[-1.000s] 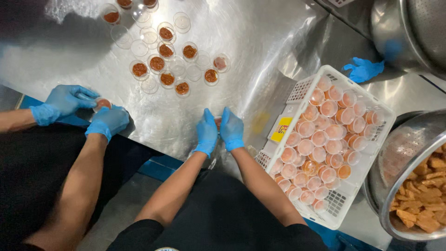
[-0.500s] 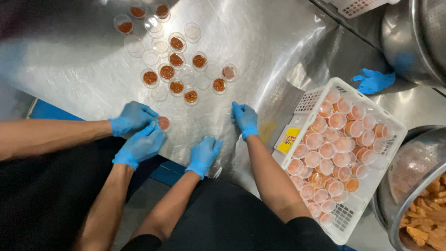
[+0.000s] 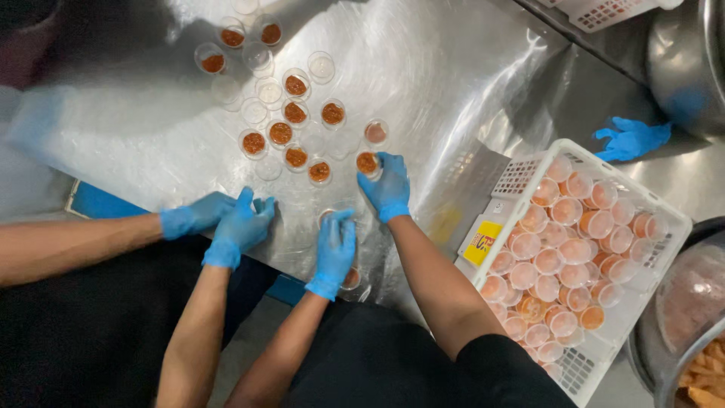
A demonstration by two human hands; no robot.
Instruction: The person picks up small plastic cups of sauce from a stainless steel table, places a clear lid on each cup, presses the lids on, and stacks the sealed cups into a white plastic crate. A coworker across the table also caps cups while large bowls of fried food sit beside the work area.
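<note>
My right hand (image 3: 387, 187), in a blue glove, reaches forward and closes its fingers around a small clear sauce cup (image 3: 367, 162) with red-brown filling, at the near edge of a cluster of sauce cups (image 3: 294, 113). My left hand (image 3: 335, 243), also gloved, lies flat near the table's front edge with its fingertips over a small clear cup (image 3: 326, 217). Another filled cup (image 3: 352, 278) sits by its wrist at the edge.
A co-worker's two blue-gloved hands (image 3: 226, 219) rest together on the steel table (image 3: 453, 91) at the left. A white crate (image 3: 664, 227) of lidded sauce cups stands at the right. A loose blue glove (image 3: 630, 138) and metal bowls (image 3: 683, 68) lie beyond it.
My right hand moved forward and took hold of a filled cup. My left hand slid forward from the table edge. The co-worker's hands shifted right, closer to mine.
</note>
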